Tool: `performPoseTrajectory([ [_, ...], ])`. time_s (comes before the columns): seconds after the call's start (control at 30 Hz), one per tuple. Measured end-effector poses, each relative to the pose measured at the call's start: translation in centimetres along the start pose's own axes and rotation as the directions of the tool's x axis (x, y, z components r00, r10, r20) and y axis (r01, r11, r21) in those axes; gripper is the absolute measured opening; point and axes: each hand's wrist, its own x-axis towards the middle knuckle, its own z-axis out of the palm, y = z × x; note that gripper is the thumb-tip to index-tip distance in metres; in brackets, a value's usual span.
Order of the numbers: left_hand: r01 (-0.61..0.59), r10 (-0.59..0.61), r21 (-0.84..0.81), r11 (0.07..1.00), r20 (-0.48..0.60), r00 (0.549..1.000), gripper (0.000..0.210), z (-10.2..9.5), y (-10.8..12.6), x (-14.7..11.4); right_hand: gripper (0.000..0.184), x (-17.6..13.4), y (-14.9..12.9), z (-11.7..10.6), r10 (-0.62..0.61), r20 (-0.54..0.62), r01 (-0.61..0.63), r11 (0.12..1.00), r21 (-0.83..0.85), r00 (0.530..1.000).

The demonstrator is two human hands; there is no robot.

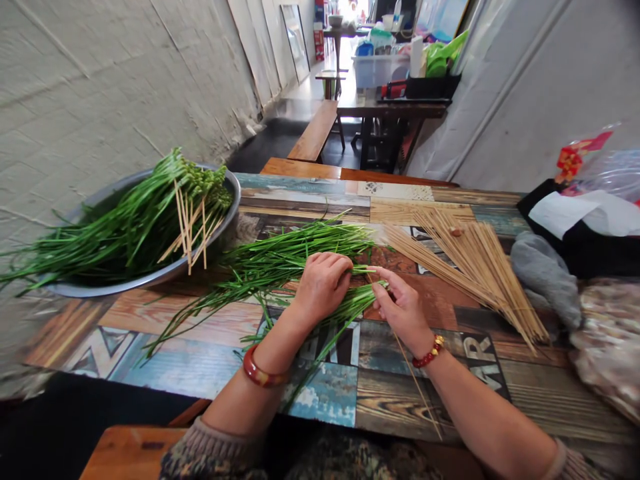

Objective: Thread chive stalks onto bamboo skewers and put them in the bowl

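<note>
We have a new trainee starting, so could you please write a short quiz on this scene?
1. True or false: the metal bowl holds skewered greens.
2. What does the right hand pinch? A) skewer B) knife C) spoon
3. On which side of the hands does the pile of skewers lie?

Key: 1 true. 2 A, a skewer, while the left hand presses the greens. 3 The right.

Left of the left hand (320,283) sits a dull grey metal bowl (227,220). Under both hands, the printed patchwork wooden tabletop (210,360) looks matt and worn. Right of the right hand (403,308), pale bamboo skewers (470,260) look dry and smooth.
</note>
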Motion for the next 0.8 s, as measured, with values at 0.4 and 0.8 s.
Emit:
performPoseTrajectory([
  [0.4,-0.047,0.046,-0.035,0.998,-0.016,0.999,0.021,0.1,0.4,-0.2,0.041,-0.2,-0.2,0.0,-0.014,0.011,0.014,1.0,0.006,1.0],
  [0.8,0.12,-0.221,-0.551,0.826,-0.121,0.968,0.017,-1.0,0.2,-0.2,0.042,0.3,0.3,-0.1,0.024,-0.035,-0.024,1.0,0.017,0.999],
])
